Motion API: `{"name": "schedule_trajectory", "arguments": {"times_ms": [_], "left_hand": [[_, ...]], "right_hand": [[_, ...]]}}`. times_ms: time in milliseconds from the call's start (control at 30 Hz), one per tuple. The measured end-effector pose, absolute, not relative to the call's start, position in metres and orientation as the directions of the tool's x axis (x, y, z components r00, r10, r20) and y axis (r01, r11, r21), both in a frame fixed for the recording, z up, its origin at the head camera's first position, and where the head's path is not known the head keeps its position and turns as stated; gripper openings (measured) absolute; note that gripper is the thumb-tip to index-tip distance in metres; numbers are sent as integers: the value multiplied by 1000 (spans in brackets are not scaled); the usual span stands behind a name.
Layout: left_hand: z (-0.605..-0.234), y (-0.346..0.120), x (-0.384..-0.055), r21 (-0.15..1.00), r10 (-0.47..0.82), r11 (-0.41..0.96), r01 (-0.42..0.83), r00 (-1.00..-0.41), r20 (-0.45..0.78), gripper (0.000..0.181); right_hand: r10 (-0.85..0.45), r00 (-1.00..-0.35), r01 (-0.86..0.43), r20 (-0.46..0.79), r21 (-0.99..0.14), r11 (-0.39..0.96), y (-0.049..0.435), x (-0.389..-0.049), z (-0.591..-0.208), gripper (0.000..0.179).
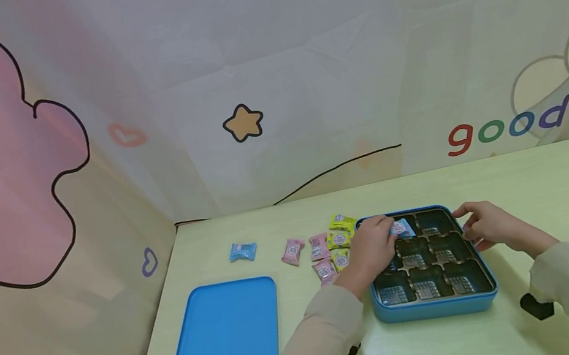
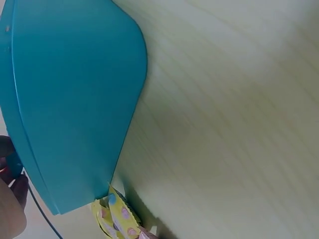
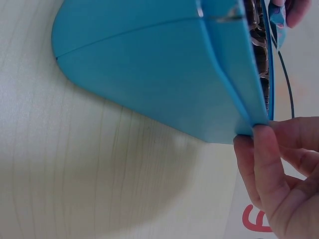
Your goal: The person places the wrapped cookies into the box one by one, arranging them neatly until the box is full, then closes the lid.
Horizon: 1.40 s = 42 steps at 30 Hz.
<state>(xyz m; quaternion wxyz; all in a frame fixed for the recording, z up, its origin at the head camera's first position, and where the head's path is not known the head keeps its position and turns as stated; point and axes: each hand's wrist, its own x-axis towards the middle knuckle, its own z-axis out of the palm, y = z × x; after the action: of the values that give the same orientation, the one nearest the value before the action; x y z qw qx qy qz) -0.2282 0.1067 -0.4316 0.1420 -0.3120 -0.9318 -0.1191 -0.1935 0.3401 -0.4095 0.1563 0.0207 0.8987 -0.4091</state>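
A blue tin box (image 1: 434, 309) stands on the table with a dark plastic insert (image 1: 422, 273) divided into several compartments. Over its back row, my left hand (image 1: 371, 250) pinches a blue-wrapped candy (image 1: 402, 228). That candy (image 3: 279, 22) also shows past the rim in the right wrist view. My right hand (image 1: 490, 225) touches the tin's right side near the back corner, its fingertips (image 3: 265, 139) against the rim. In the left wrist view only part of the left hand (image 2: 11, 199) appears, beside the tin's wall.
Left of the tin lie several yellow candies (image 1: 338, 239) and pink candies (image 1: 293, 252), partly behind the left arm. Another blue candy (image 1: 243, 251) lies farther left. A flat blue lid (image 1: 226, 336) rests at the table's front left. A printed cloth (image 1: 291, 77) hangs behind the table.
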Motion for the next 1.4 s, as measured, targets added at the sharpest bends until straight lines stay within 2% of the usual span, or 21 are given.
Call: {"name": "schedule_trajectory", "arguments": {"times_ms": [1133, 1400], "left_hand": [[-426, 126, -233, 113, 534, 825, 553, -830, 162, 33], [-426, 132, -234, 82, 531, 835, 545, -835, 142, 29]], "right_hand": [[-77, -952, 177, -298, -734, 656, 340, -192, -409, 46], [-63, -950, 192, -306, -732, 654, 340, -192, -410, 46]]}}
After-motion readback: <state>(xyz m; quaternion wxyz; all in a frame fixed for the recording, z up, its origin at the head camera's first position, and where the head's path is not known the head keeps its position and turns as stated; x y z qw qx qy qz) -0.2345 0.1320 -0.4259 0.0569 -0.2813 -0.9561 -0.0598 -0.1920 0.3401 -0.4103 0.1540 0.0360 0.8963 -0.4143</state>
